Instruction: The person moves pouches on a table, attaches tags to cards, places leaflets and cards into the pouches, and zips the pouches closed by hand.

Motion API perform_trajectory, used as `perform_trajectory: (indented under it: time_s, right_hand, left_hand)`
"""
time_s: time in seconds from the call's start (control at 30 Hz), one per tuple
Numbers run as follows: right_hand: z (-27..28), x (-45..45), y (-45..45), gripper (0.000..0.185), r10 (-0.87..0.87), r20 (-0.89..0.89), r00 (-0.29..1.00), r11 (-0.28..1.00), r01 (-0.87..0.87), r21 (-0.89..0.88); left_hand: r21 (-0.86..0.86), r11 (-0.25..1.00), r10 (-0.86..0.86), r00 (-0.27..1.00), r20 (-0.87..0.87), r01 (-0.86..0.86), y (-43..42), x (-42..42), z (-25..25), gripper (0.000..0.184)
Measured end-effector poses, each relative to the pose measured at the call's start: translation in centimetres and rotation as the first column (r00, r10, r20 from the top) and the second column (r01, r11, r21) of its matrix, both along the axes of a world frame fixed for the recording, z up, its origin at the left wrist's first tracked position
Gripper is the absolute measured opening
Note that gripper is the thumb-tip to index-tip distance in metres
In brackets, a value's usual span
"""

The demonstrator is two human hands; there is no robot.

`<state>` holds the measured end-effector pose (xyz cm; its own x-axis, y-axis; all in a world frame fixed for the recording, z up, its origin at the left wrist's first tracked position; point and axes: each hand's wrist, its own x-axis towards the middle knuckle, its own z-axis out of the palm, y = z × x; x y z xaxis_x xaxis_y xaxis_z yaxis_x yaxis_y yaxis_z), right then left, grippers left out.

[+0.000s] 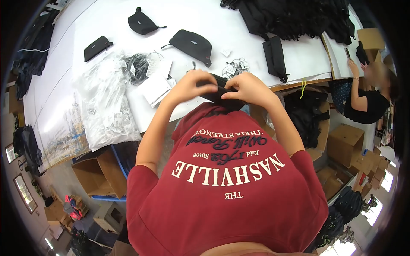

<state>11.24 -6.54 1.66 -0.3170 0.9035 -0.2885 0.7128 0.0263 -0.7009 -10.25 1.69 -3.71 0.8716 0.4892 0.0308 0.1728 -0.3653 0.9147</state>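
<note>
At the table's near edge, close to my shirt, I hold a black zip pouch point(229, 102). My left hand point(191, 88) has its fingers curled on the pouch's left side. My right hand point(252, 90) pinches its right side, thumb and fingertips near the middle. The pouch is partly hidden by my fingers. Beyond my left hand lies a black pouch with a small white logo point(191, 45). Just past my right hand is a tangle of thin cords and tags point(235, 67).
On the white table point(102, 21) lie more black pouches point(142, 21), a clear plastic bag of white tags point(104, 102), white cards point(154, 87) and a black fabric pile point(294, 17). A co-worker point(369, 100) is at the right. Cardboard boxes point(346, 141) stand below.
</note>
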Motion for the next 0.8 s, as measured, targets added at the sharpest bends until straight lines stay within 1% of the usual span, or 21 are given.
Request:
perform_trajectory:
  time_s: [0.03,0.07,0.1,0.13,0.17,0.2,0.23,0.27,0.3,0.33,0.4,0.47,0.5,0.6,0.63,0.67,0.7,0.73,0.77,0.8]
  right_hand:
    - [0.3,0.1,-0.4,0.032,-0.060,0.002,0.998,0.996,0.060,-0.067]
    - [0.5,0.4,-0.8,0.032,-0.121,0.010,0.993,0.984,0.121,-0.132]
    - [0.6,0.9,-1.1,0.026,-0.079,0.103,0.992,0.996,0.082,-0.024]
    - [0.9,1.4,-1.7,0.025,-0.108,0.102,0.989,0.994,0.107,0.021]
    - [1.0,2.0,-2.4,0.025,-0.148,0.100,0.984,0.989,0.150,-0.011]
    - [1.2,2.5,-3.1,0.025,-0.189,0.099,0.977,0.980,0.194,-0.044]
    - [1.8,2.7,-3.7,0.025,-0.247,0.087,0.965,0.956,0.257,-0.141]
    - [1.6,3.2,-4.6,0.025,-0.286,0.081,0.955,0.948,0.294,-0.120]
    - [1.1,3.7,-5.5,0.025,-0.315,0.079,0.946,0.944,0.321,-0.077]
    - [0.6,4.1,-6.3,0.025,-0.343,0.074,0.936,0.937,0.347,-0.035]
    - [0.6,4.4,-7.4,0.027,-0.411,0.099,0.906,0.909,0.415,-0.023]
    - [0.6,4.5,-7.9,0.027,-0.495,0.120,0.861,0.864,0.502,-0.035]
    - [0.4,4.6,-8.1,0.026,-0.502,0.130,0.855,0.862,0.507,-0.010]
    - [0.1,4.4,-7.4,0.027,-0.489,0.125,0.863,0.870,0.473,0.136]
    - [-0.2,4.4,-6.9,0.025,-0.465,0.166,0.870,0.881,0.434,0.190]
    - [-0.5,4.4,-6.4,0.025,-0.444,0.180,0.878,0.887,0.403,0.225]
    - [-0.7,4.3,-5.8,0.024,-0.424,0.193,0.885,0.892,0.370,0.261]
    - [-0.9,4.2,-5.2,0.023,-0.403,0.207,0.891,0.894,0.336,0.296]
    - [-0.9,4.1,-4.6,0.021,-0.384,0.228,0.895,0.904,0.313,0.292]
    - [-0.8,3.9,-4.0,0.021,-0.365,0.217,0.905,0.904,0.289,0.316]
  left_hand:
    - [-0.223,0.969,0.124,0.990,0.074,-0.105,1.1,1.1,-1.5,0.018]
    - [-0.440,0.880,0.256,0.959,0.119,-0.181,2.2,2.3,-3.2,0.017]
    - [-0.413,0.882,0.309,0.940,0.144,-0.227,3.7,3.8,-4.7,0.017]
    - [-0.387,0.881,0.360,0.917,0.172,-0.273,5.2,5.4,-6.2,0.017]
    - [-0.341,0.903,0.341,0.919,0.198,-0.261,6.6,7.1,-8.1,0.021]
    - [-0.414,0.881,0.346,0.909,0.234,-0.229,7.6,9.0,-10.3,0.032]
    - [-0.282,0.920,0.316,0.940,0.130,-0.271,7.8,10.5,-11.3,0.040]
    - [-0.140,0.946,0.299,0.954,0.024,-0.293,8.1,11.9,-12.1,0.048]
    - [-0.040,0.966,0.255,0.965,-0.061,-0.257,8.2,13.1,-13.6,0.050]
    - [0.213,0.942,0.277,0.959,-0.062,-0.259,7.9,14.2,-16.8,0.047]
    - [0.518,0.829,0.306,0.946,-0.103,-0.212,7.2,14.3,-16.5,0.037]
    - [0.476,0.820,0.368,0.930,-0.015,-0.317,7.1,14.1,-16.6,0.027]
    - [0.448,0.814,0.402,0.915,0.024,-0.369,6.9,14.0,-16.7,0.023]
    - [0.308,0.826,0.497,0.868,-0.006,-0.471,6.7,13.1,-12.1,0.015]
    - [0.212,0.802,0.542,0.830,0.134,-0.558,6.5,13.0,-10.8,0.011]
    - [0.053,0.804,0.578,0.799,0.164,-0.592,6.3,12.7,-8.4,0.011]
    - [0.008,0.784,0.597,0.757,0.267,-0.621,5.9,12.4,-6.1,0.011]
    - [-0.041,0.764,0.611,0.702,0.364,-0.644,5.3,11.8,-3.9,0.012]
    - [-0.034,0.804,0.562,0.738,0.374,-0.594,4.6,10.9,-1.9,0.012]
    - [0.039,0.858,0.467,0.811,0.353,-0.511,4.0,9.9,-0.3,0.013]
